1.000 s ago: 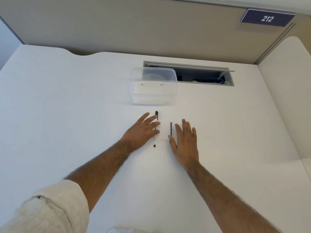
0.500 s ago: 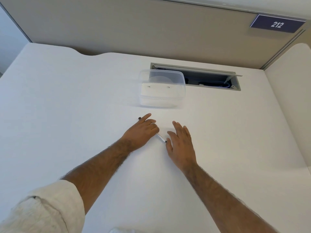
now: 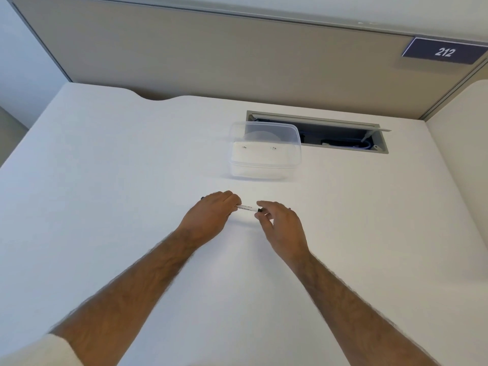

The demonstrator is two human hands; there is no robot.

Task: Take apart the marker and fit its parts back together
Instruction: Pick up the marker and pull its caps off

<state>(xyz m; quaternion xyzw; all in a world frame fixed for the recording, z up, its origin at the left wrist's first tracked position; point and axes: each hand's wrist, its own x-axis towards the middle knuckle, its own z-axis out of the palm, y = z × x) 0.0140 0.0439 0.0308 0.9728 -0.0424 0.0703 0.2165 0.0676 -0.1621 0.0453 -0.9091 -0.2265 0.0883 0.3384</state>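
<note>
Hands, head view. L hand [image 3: 211,215]: closed round marker [image 3: 247,207], fingers curled over the barrel from above, knuckles up, back of hand twd camera. R hand [image 3: 281,224]: partly closed, thumb + forefinger brought together in a pinch on the marker's dark R end; remaining fingers loosely curled behind. A small dark speck is seen just past the R knuckles; what it is cannot be told.

Marker posn: held betw. the two hands over the middle of desk [image 3: 105,194], lying approx. left-right, R end slightly nearer the camera. White barrel w/ printed text is exposed in the gap betw. hands; a dark end is seen poking out beyond the far side of L hand. Whether the barrel is lifted or resting on the desk cannot be judged.

Arm pose: both forearms bare, entering from the bottom corners and converging twd desk centre. L wrist approx. straight, palm down. R hand turned partly on edge, thumb side twd L hand. Light rolled sleeve [image 3: 39,350] is noted at L elbow, bottom-left corner.

Surroundings: clear lidded container [image 3: 264,154] is set beyond the hands, apart from them. Open cable hatch [image 3: 343,136] is recessed in the desk behind it and to the R, cables visible inside. Plate marked "212" [image 3: 445,52] is fixed to beige partition [image 3: 211,56], upper R.
</note>
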